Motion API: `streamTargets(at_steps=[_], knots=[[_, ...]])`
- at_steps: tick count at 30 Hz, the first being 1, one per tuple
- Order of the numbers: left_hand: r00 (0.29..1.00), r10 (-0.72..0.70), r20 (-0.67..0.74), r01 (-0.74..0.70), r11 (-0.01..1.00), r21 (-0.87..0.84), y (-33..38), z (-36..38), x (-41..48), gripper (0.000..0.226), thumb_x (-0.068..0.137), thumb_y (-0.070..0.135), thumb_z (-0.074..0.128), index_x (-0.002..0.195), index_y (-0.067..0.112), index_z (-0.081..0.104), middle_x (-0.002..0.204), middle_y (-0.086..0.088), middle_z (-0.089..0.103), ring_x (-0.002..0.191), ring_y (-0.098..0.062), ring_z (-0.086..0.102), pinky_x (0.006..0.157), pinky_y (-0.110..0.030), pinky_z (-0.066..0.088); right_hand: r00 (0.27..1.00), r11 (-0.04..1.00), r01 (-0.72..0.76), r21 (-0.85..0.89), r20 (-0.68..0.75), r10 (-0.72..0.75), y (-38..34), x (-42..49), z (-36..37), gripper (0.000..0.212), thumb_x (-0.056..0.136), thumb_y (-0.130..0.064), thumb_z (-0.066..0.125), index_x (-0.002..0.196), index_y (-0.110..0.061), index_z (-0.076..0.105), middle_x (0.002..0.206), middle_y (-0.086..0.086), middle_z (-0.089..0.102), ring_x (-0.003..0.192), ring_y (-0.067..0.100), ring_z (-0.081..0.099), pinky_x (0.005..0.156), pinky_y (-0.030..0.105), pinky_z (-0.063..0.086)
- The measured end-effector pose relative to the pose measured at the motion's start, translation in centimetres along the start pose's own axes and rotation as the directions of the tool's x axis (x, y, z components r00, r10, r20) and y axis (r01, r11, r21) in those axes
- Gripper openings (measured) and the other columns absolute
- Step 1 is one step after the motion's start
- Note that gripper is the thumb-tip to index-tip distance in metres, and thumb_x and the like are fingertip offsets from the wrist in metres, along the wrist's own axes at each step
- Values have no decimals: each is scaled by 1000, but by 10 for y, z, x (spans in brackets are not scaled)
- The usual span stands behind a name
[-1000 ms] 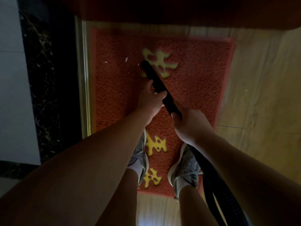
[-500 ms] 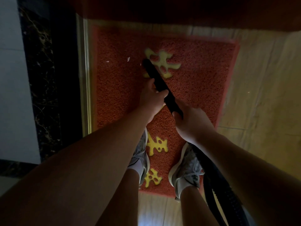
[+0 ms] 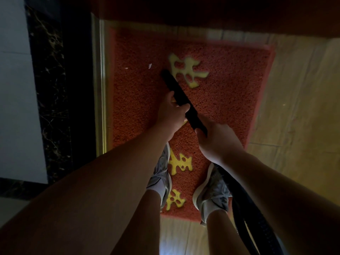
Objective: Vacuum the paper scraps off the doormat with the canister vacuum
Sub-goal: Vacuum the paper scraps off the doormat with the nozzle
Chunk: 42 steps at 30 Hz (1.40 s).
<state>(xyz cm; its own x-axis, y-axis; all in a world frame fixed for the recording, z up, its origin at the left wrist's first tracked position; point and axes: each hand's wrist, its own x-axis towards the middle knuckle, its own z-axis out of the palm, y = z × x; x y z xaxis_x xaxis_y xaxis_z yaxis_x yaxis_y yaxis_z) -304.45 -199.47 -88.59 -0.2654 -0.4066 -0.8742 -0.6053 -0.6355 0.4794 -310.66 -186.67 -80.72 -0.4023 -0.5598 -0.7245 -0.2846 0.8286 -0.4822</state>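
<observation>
An orange-red doormat (image 3: 226, 100) with yellow characters lies on the floor under my feet. Two small white paper scraps rest on its far left part: one scrap (image 3: 150, 65) just left of the nozzle tip, a smaller scrap (image 3: 126, 68) nearer the mat's left edge. The black vacuum wand (image 3: 179, 94) slants up-left, its tip on the mat beside the top yellow character. My left hand (image 3: 173, 112) grips the wand mid-length. My right hand (image 3: 216, 138) grips it lower down, where the black ribbed hose (image 3: 253, 225) runs off toward the bottom right.
A brass door threshold (image 3: 100, 92) and dark marble strip (image 3: 47, 85) border the mat on the left. Light wooden floor (image 3: 301, 111) lies to the right. A dark door or wall edge crosses the top. My two grey sneakers (image 3: 161, 173) stand on the mat's near end.
The wand tip has stayed close to the top yellow character, edging slightly left toward the nearer scrap. Both hands keep their grip. The two scraps lie where they were.
</observation>
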Motion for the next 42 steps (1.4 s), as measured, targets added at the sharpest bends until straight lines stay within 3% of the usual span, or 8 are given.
streamTargets(at_steps=[10, 15, 20, 30, 35, 38, 42], knots=[[999, -23, -33, 21, 999, -36, 3, -20, -5, 68, 93, 0, 65, 152, 14, 37, 139, -11, 54, 109, -25, 62, 65, -26, 61, 999, 999, 26, -29, 29, -25, -16, 3, 7, 42, 102, -28, 46, 143, -35, 46, 61, -1, 59, 46, 14, 56, 43, 26, 39], [998, -41, -44, 42, 999, 9, -7, -29, -7, 71, 90, 5, 69, 152, 18, 36, 144, -15, 51, 121, -32, 60, 89, -48, 60, 998, 997, 34, -72, 54, -30, -20, -2, 13, 47, 101, -27, 47, 147, -38, 40, 58, -3, 58, 43, 9, 54, 40, 21, 33], [998, -36, -53, 38, 999, 34, -14, -35, -13, 78, 82, 16, 72, 151, 21, 37, 144, -13, 51, 123, -32, 58, 97, -52, 55, 997, 997, 44, -62, 66, -40, -21, -6, 21, 46, 102, -25, 48, 146, -36, 42, 58, -3, 59, 43, 10, 55, 40, 21, 34], [997, -28, -67, 29, 999, 18, -15, -47, -17, 71, 89, 10, 71, 151, 19, 37, 142, -12, 52, 119, -31, 61, 94, -52, 57, 996, 997, 43, -66, 78, -38, -29, -8, 28, 47, 102, -28, 46, 148, -40, 39, 57, -2, 58, 40, 8, 53, 38, 21, 34], [999, -28, -40, 28, 1000, -6, -8, -50, -10, 68, 93, 6, 67, 152, 18, 35, 146, -12, 50, 118, -31, 61, 86, -44, 61, 997, 997, 39, -65, 75, -34, -35, -1, 24, 47, 102, -29, 46, 147, -40, 40, 60, -1, 61, 44, 13, 57, 40, 26, 41], [999, -26, -44, 26, 1000, -7, -1, -50, -8, 70, 92, 7, 67, 153, 19, 34, 148, -13, 49, 120, -31, 60, 91, -49, 59, 997, 997, 40, -61, 65, -36, -38, 4, 22, 47, 103, -28, 46, 148, -38, 40, 58, -2, 59, 41, 11, 54, 38, 25, 38], [999, -24, -36, 24, 1000, 3, 6, -51, -5, 71, 93, 6, 67, 154, 19, 32, 149, -15, 47, 122, -33, 60, 88, -43, 60, 998, 996, 40, -79, 44, -37, -41, 8, 20, 46, 103, -27, 47, 147, -37, 41, 60, -2, 59, 42, 11, 55, 38, 22, 36]])
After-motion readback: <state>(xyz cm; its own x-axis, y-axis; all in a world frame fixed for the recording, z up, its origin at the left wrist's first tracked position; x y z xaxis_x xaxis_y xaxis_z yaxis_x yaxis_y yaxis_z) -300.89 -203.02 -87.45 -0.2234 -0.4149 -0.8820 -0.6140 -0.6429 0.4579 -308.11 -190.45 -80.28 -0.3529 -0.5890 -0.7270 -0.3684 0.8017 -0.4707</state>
